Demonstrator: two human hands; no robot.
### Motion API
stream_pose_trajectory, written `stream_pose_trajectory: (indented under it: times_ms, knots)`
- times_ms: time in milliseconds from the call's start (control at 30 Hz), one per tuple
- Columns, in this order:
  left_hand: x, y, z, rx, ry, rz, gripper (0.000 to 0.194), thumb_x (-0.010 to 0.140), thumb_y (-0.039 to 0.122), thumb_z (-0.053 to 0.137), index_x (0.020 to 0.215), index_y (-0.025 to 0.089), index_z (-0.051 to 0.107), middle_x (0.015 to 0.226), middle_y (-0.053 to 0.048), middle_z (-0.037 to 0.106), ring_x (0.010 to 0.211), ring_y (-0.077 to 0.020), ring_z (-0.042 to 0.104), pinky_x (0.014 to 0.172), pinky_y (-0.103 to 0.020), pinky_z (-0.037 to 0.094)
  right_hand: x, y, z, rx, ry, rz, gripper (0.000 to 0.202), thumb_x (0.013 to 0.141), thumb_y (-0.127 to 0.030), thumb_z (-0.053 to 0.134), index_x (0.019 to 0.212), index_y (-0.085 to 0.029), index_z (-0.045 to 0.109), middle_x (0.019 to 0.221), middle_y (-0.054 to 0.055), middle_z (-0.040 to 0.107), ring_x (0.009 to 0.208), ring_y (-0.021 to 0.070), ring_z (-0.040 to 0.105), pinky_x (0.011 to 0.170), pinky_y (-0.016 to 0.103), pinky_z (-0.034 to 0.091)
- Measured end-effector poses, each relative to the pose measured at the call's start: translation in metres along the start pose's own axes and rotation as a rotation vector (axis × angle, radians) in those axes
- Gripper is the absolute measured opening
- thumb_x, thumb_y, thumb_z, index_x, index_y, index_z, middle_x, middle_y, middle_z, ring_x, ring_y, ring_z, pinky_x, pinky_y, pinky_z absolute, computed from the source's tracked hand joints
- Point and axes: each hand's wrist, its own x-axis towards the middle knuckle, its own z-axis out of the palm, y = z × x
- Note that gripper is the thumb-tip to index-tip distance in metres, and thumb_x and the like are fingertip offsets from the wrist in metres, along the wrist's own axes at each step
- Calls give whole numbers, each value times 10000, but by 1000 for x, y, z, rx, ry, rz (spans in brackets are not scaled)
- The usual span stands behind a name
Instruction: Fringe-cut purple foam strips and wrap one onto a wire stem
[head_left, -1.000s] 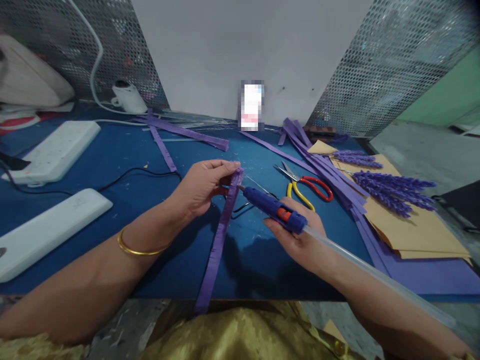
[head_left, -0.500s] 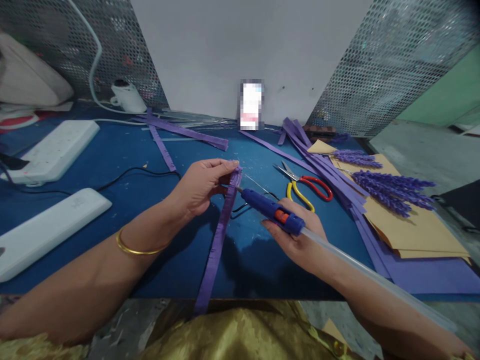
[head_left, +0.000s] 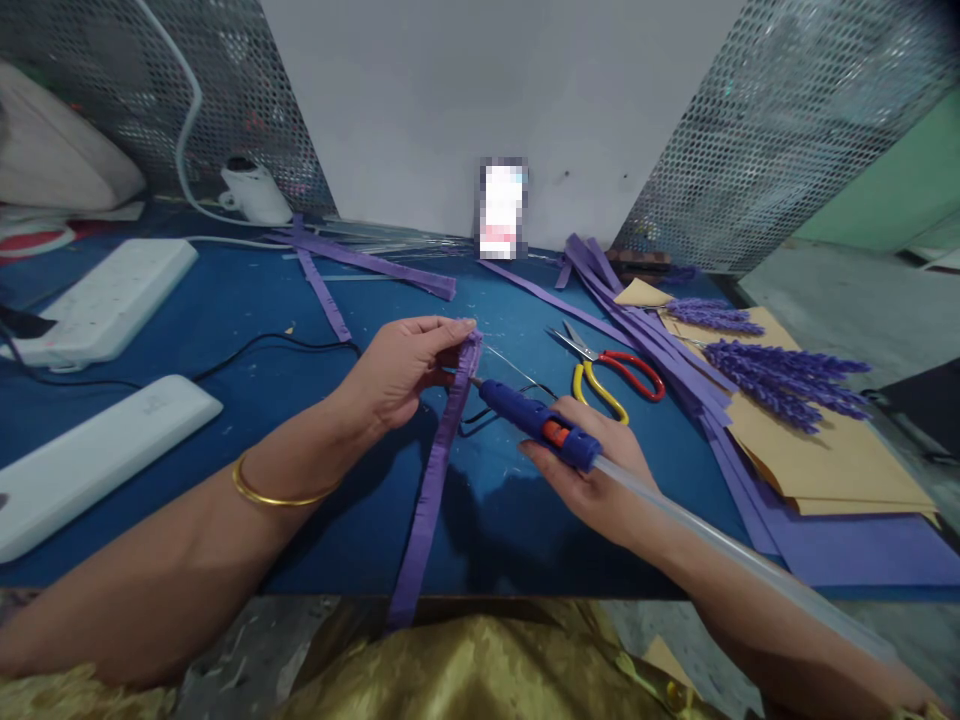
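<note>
Pinched in my left hand (head_left: 405,375) is the top end of a purple paper strip (head_left: 429,500) with a fringed edge, which hangs down past the table's front edge. A thin wire (head_left: 517,367) slants down to the right from near the pinched end. My right hand (head_left: 600,470) is wrapped round a blue glue gun (head_left: 525,408) with an orange part inside. The gun's nozzle is at the strip, just below my left fingertips; whether it touches cannot be told. From the gun's back a long translucent glue stick (head_left: 720,540) runs along my right forearm.
Scissors (head_left: 600,365) with red and yellow handles lie beyond my right hand. Purple strips (head_left: 660,360), brown paper (head_left: 840,460) and purple flower sprigs (head_left: 780,375) lie at right. A white power strip (head_left: 112,300) and a white case (head_left: 105,465) are at left. A lit phone (head_left: 501,210) leans on the back panel.
The glue gun and my right hand have shifted very slightly left. My left hand keeps its pinch on the strip in nearly the same place.
</note>
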Motion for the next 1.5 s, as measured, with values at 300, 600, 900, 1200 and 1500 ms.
stream_pose_trajectory:
  times_ms: [300,600,900,1200,1500]
  knots:
    - [2,-1,-1,7,4,1,207,662,327,819,678,152,708,647,5,612,582,-103,533,515,-215,428,-2,2,1,53,-15,-22,198,907,-319,575,783,-224,454,689,-18,515,559,129,476,523,237,349]
    - [10,-5,-5,-12,90,25,191,666,330,811,647,179,697,638,11,603,594,-103,521,543,-213,415,-6,3,-5,427,55,121,92,885,-283,641,873,-219,577,732,-3,573,580,134,501,548,273,419]
    - [16,-13,-8,137,75,20,238,619,366,834,654,172,701,615,-4,616,550,-116,530,497,-228,410,2,6,-3,686,264,197,228,913,-429,618,899,-203,645,767,32,629,497,128,508,444,285,407]
    - [20,-16,-12,341,211,392,250,694,320,786,919,213,774,955,-54,742,910,-179,628,786,-261,475,5,14,0,793,135,270,248,932,-410,586,865,-188,671,558,-7,561,516,153,499,510,310,394]
    - [0,2,-7,75,-161,77,313,715,506,756,707,193,767,757,-62,696,749,-173,618,726,-276,468,4,18,1,948,43,264,261,930,-400,593,839,-181,702,576,7,591,493,148,481,512,316,352]
